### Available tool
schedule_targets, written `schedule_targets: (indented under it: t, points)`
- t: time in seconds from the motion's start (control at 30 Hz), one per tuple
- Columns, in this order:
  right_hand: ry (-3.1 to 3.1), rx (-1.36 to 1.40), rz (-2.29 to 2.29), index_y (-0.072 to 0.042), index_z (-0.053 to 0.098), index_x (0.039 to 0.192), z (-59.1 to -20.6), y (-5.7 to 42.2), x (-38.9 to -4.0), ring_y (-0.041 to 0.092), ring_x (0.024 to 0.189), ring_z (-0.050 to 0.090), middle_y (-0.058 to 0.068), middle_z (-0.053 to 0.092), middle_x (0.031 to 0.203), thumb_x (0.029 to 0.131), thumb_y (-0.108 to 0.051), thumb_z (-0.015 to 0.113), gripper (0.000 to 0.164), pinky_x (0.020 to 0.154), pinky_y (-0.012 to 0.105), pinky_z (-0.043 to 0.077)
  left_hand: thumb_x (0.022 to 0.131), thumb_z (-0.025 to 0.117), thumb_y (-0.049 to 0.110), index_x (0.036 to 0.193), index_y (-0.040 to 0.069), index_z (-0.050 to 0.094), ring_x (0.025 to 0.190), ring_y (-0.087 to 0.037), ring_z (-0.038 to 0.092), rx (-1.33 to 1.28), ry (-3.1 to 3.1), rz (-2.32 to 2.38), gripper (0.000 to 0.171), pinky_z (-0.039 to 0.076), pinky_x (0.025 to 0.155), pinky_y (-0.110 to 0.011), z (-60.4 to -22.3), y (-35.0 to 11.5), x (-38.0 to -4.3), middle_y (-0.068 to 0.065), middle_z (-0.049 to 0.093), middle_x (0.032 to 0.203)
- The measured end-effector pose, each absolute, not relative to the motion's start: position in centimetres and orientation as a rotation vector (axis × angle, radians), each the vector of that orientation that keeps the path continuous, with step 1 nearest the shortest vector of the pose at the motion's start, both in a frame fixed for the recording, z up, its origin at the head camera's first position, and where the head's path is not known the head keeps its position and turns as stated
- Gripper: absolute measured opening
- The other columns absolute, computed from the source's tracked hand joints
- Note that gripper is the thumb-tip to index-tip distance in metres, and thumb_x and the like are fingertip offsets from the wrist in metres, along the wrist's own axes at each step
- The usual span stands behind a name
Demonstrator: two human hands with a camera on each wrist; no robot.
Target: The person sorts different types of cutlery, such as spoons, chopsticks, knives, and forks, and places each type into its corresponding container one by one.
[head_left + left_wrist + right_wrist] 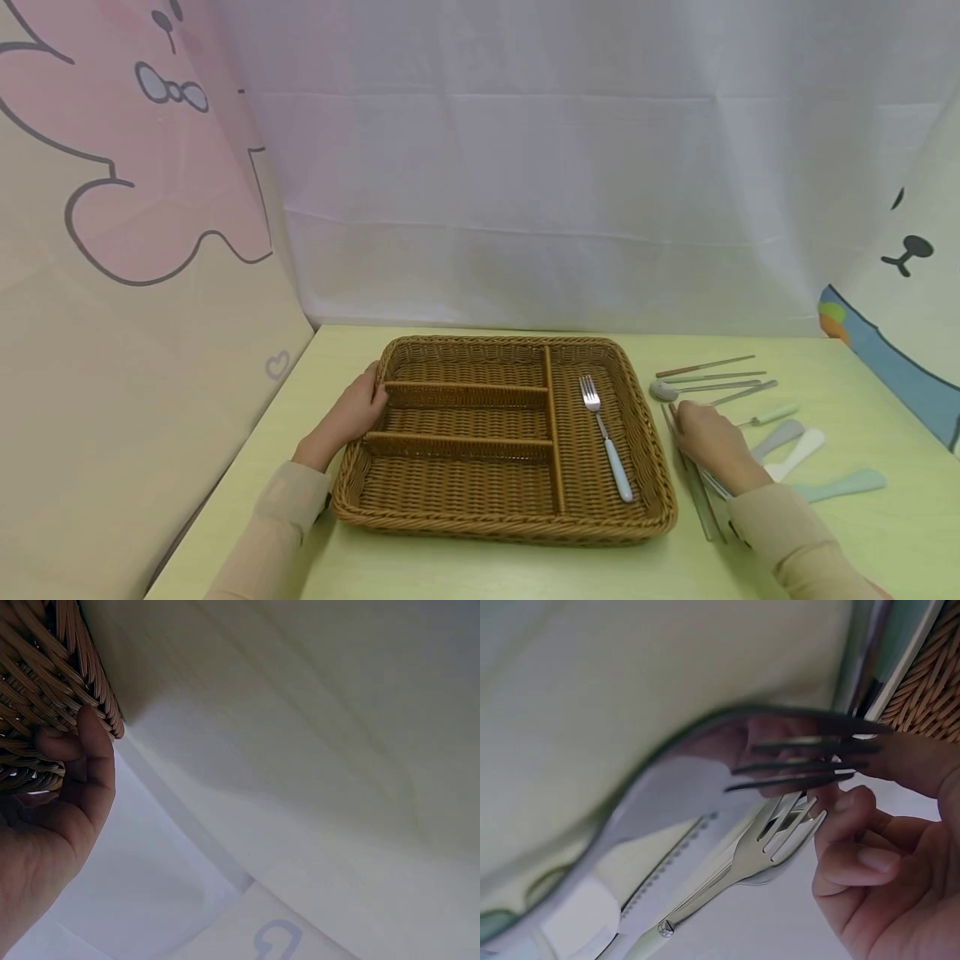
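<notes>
A brown wicker basket [457, 527] with dividers stands on the table. My left hand [358, 412] grips its left rim; the left wrist view shows the fingers curled against the wicker wall [45, 667]. Inside the right compartment lies a fork [609, 446] with a light blue handle, tines away from me. Right of the basket, my right hand [712, 442] pinches at the upper end of a pair of chopsticks [697, 492] lying lengthwise. In the right wrist view a large fork [667, 780] partly hides the fingertips, and a second fork [761, 851] lies behind.
Beyond my right hand lie a spoon [666, 390] and several thin sticks [705, 367]. Further right are a green-handled fork [776, 413] and handles in grey [782, 437], white [802, 450] and mint [847, 485]. A white curtain [510, 208] hangs behind the table.
</notes>
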State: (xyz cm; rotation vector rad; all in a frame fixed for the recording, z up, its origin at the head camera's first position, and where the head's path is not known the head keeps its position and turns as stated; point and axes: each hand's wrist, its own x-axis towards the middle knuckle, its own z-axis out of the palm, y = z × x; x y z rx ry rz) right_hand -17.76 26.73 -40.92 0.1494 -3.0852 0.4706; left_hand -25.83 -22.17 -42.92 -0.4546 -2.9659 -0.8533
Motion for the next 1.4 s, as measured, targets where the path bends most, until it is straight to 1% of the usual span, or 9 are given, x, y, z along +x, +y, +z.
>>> schedule_targets:
  t: [0.07,0.27,0.43,0.63,0.73,0.83,1.0,1.17,1.4]
  points:
    - [-3.095,0.134,0.469,-0.003,0.043,0.067,-41.0,26.71,-17.85,0.02,0.049,0.041,0.008,0.045,0.059,0.082,0.003,0.043,0.015,0.041,0.034,0.038,0.097,0.032,0.015,0.139,-0.015,0.01,0.123,-0.048,0.032,-0.455,-2.967,-0.856,0.056,0.034,0.099,-0.061,-42.91,-22.19,-25.84,-0.039,0.028,0.138]
    - [-3.123,0.121,0.468,0.005,0.049,0.075,-41.24,26.57,-18.23,0.024,0.053,0.046,0.016,0.051,0.066,0.092,-0.004,0.036,0.023,0.045,0.042,0.044,0.097,0.031,0.016,0.139,-0.014,0.01,0.123,-0.048,0.032,-0.451,-2.969,-0.853,0.056,0.035,0.099,-0.061,-42.95,-22.23,-25.86,-0.039,0.028,0.138]
    - [-3.117,0.17,0.476,0.011,0.051,0.084,-41.3,26.38,-18.24,0.026,0.055,0.051,0.023,0.055,0.071,0.093,-0.005,0.034,0.025,0.045,0.044,0.046,0.097,0.031,0.016,0.139,-0.014,0.01,0.123,-0.048,0.033,-0.452,-2.971,-0.861,0.056,0.035,0.099,-0.061,-42.98,-22.15,-25.86,-0.039,0.029,0.138]
    - [-3.092,0.227,0.488,0.017,0.048,0.094,-41.48,26.4,-18.32,0.026,0.054,0.053,0.026,0.057,0.071,0.091,-0.001,0.037,0.022,0.043,0.041,0.045,0.097,0.032,0.016,0.139,-0.014,0.01,0.122,-0.048,0.034,-0.453,-2.969,-0.864,0.056,0.036,0.098,-0.061,-42.99,-22.12,-25.86,-0.039,0.029,0.138]
    - [-3.076,0.24,0.517,0.017,0.046,0.094,-41.64,26.49,-18.45,0.025,0.053,0.052,0.025,0.056,0.07,0.09,-0.001,0.04,0.019,0.044,0.039,0.044,0.097,0.032,0.016,0.139,-0.014,0.01,0.122,-0.048,0.033,-0.451,-2.971,-0.864,0.056,0.036,0.098,-0.061,-42.98,-22.12,-25.86,-0.039,0.028,0.138]
    - [-3.062,0.241,0.553,0.015,0.044,0.095,-41.72,26.57,-18.58,0.025,0.053,0.051,0.024,0.056,0.069,0.085,0.002,0.044,0.016,0.044,0.04,0.044,0.097,0.032,0.016,0.139,-0.014,0.009,0.123,-0.048,0.032,-0.447,-2.975,-0.864,0.056,0.035,0.099,-0.061,-42.98,-22.13,-25.87,-0.039,0.027,0.139]
    - [-3.023,0.249,0.559,0.014,0.043,0.097,-41.71,26.58,-18.7,0.024,0.052,0.05,0.024,0.056,0.068,0.073,0.006,0.05,0.025,0.044,0.04,0.044,0.097,0.032,0.016,0.139,-0.014,0.009,0.124,-0.048,0.031,-0.451,-2.972,-0.863,0.056,0.034,0.099,-0.061,-42.99,-22.18,-25.88,-0.039,0.027,0.139]
    - [-3.001,0.256,0.57,0.009,0.044,0.093,-41.58,26.49,-18.73,0.02,0.047,0.045,0.014,0.054,0.061,0.073,0.005,0.051,0.022,0.041,0.035,0.04,0.097,0.032,0.016,0.14,-0.013,0.009,0.125,-0.048,0.03,-0.451,-2.963,-0.876,0.056,0.033,0.1,-0.061,-43.01,-22.22,-25.86,-0.038,0.026,0.14]
    - [-2.972,0.263,0.579,0.008,0.045,0.098,-41.21,26.44,-18.79,0.017,0.044,0.042,0.008,0.049,0.057,0.073,0.005,0.051,0.026,0.039,0.031,0.037,0.097,0.032,0.016,0.14,-0.013,0.009,0.124,-0.047,0.031,-0.454,-2.959,-0.876,0.056,0.034,0.1,-0.061,-43.04,-22.21,-25.88,-0.038,0.027,0.14]
